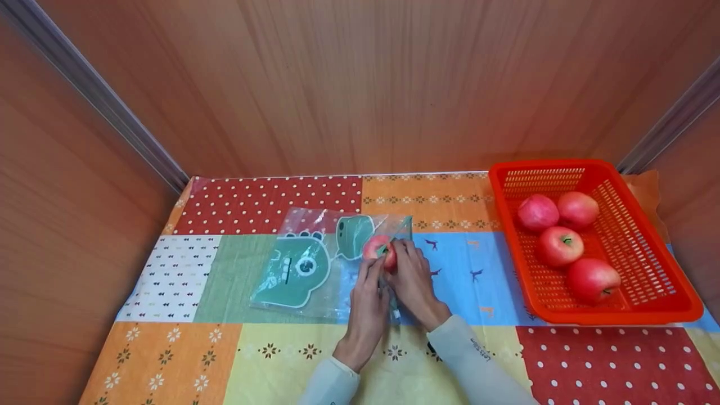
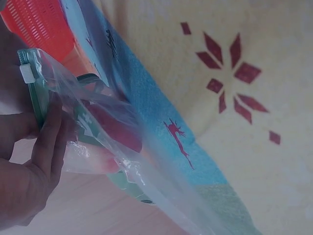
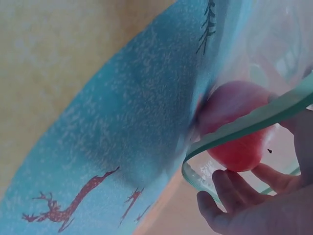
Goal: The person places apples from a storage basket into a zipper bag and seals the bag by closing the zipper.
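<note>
A clear zip bag [image 1: 298, 275] with green cartoon dinosaur prints lies on the patchwork cloth, its green-edged mouth on the right. At that mouth sits a red apple [image 1: 373, 245], partly behind the clear film in the right wrist view. My right hand [image 1: 414, 284] holds the apple, fingertips against its skin. With my left hand [image 1: 367, 306] I pinch the edge of the bag's mouth beside the apple. A white slider [image 2: 27, 73] shows on the green zip strip in the left wrist view, close to the left fingers [image 2: 46, 142].
On the right stands an orange-red plastic basket [image 1: 520, 275] with several apples [image 1: 561, 246] inside. A wood-grain panel [image 1: 337, 84] rises behind the cloth, and more panels close off both sides. The patchwork cloth [image 1: 169, 360] covers the table.
</note>
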A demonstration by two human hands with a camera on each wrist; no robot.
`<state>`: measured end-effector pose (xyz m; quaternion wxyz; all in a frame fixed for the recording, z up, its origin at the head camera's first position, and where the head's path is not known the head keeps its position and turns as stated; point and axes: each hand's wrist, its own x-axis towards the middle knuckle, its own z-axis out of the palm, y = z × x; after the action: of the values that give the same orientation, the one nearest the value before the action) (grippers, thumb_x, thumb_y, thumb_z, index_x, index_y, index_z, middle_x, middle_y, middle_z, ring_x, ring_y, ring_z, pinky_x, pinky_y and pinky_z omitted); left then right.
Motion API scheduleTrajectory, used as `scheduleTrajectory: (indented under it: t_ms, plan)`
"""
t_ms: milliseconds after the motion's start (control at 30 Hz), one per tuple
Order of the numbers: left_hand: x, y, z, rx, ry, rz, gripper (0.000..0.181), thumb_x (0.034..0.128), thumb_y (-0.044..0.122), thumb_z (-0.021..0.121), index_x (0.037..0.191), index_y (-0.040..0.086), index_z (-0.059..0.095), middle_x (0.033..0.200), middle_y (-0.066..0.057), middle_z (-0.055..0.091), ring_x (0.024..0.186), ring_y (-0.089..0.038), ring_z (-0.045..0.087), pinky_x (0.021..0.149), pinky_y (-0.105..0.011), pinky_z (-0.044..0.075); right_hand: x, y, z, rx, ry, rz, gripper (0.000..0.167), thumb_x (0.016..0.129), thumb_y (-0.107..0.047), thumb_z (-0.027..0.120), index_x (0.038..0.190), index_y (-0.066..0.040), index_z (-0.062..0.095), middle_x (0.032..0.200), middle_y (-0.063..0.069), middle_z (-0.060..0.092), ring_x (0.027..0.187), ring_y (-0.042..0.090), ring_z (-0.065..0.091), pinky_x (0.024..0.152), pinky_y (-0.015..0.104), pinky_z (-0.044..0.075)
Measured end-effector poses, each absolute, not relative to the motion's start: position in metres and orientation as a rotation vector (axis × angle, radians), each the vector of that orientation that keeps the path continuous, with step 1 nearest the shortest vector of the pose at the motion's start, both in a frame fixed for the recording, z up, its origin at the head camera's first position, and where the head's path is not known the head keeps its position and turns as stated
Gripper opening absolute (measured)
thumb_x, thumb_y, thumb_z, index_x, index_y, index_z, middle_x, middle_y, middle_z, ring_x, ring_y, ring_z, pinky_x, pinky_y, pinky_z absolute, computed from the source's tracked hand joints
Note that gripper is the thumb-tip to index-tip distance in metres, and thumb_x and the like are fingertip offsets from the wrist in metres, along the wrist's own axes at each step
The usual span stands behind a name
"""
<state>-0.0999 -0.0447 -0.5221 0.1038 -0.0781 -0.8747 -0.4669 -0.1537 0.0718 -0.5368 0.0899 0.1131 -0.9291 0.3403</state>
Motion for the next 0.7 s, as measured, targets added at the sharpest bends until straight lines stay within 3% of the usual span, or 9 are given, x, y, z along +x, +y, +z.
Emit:
scheduleTrajectory:
  t_ms: [267,700]
  plan:
    - [-0.101,-0.045,-0.523,-0.258,-2.576,-1.358,0.064,0.0942,-0.012,0.069,0.153,0.004,0.051,0.149,-0.009,0.052,0.140,-0.028,0.057,0.110,-0.041,0.049,-0.146,0.081,-0.533,0.389,-2.777,0.936,0.076,0.087,-0.014,0.089,0.151,0.000,0.051,0.148,0.022,0.055,0.129,0.041,0.058,0.110,0.060,0.049]
    - [-0.099,-0.045,-0.524,-0.252,-2.600,-1.377,0.067,0.0930,-0.013,0.070,0.154,0.006,0.050,0.148,-0.008,0.051,0.137,-0.031,0.058,0.109,-0.045,0.050,-0.121,0.125,-0.514,0.357,-2.790,0.679,0.067,0.088,-0.021,0.088,0.145,0.000,0.061,0.151,0.024,0.054,0.129,0.045,0.055,0.109,0.063,0.044]
